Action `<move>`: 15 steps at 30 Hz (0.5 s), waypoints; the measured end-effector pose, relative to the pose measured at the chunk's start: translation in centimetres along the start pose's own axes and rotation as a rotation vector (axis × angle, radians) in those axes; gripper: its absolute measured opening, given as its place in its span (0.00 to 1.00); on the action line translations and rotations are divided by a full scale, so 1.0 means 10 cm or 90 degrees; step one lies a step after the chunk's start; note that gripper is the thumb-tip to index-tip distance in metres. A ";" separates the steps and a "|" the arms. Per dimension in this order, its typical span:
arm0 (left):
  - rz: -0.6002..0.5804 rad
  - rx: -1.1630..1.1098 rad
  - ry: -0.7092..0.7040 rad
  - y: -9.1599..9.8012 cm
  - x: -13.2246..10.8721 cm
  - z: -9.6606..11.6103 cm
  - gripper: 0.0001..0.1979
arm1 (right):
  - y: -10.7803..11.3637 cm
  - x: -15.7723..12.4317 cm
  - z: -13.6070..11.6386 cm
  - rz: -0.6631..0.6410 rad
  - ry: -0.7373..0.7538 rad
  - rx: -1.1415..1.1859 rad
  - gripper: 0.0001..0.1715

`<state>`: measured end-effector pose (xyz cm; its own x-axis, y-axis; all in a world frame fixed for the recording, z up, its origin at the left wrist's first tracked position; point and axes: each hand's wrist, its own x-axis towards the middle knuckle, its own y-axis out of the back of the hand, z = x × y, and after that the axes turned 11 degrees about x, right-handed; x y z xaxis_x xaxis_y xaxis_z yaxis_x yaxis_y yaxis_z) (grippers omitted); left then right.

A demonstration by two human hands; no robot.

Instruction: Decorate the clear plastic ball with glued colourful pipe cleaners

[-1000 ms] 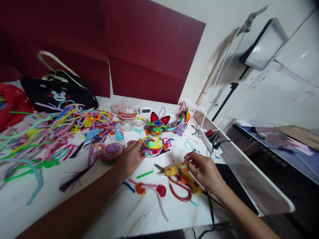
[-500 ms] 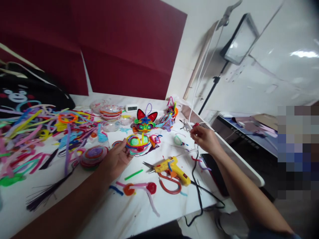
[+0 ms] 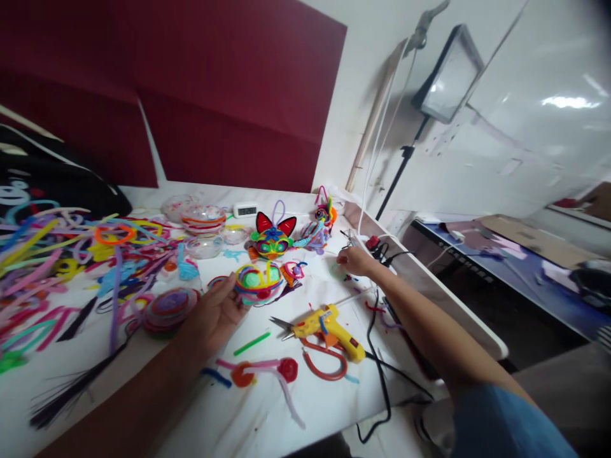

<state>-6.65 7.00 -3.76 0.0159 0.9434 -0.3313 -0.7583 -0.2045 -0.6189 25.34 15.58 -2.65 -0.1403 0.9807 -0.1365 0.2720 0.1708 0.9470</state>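
Note:
My left hand point(image 3: 212, 316) rests on the white table point(image 3: 157, 407) with its fingers curled against a round, multicoloured pipe-cleaner piece point(image 3: 258, 282). My right hand point(image 3: 354, 261) is stretched out to the far right of the table, beside a white power strip point(image 3: 367, 245) with a red switch; its fingers are curled and small in view, so what they hold is unclear. A yellow glue gun point(image 3: 329, 327) lies between my arms, its black cord point(image 3: 379, 375) running off the table's edge.
Scissors with red handles point(image 3: 315, 356) lie under the glue gun. A heap of coloured pipe cleaners point(image 3: 71, 267) covers the left. Finished pipe-cleaner figures point(image 3: 272, 236), clear bowls point(image 3: 205, 219) and a small clock point(image 3: 245, 208) stand at the back. A lamp stand point(image 3: 405, 152) rises at the right.
My right hand left the glue gun, went to the power strip, and now sits lower beside it on the table. The left hand has stayed at the round piece. The view swung right.

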 end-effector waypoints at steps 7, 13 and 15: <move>-0.007 0.023 0.038 0.05 -0.02 -0.05 0.12 | -0.03 -0.23 -0.17 0.011 0.110 0.095 0.10; -0.044 0.037 0.046 0.00 -0.15 -0.07 0.06 | -0.09 -0.70 -0.48 -0.003 0.213 0.329 0.21; -0.096 0.049 0.048 -0.04 -0.24 -0.08 0.04 | -0.11 -0.89 -0.65 -0.029 0.232 0.534 0.31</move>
<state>-5.90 4.60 -3.30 0.1806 0.9389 -0.2929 -0.7911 -0.0382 -0.6104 20.10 6.05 -0.55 -0.4213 0.9045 0.0663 0.8409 0.3622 0.4021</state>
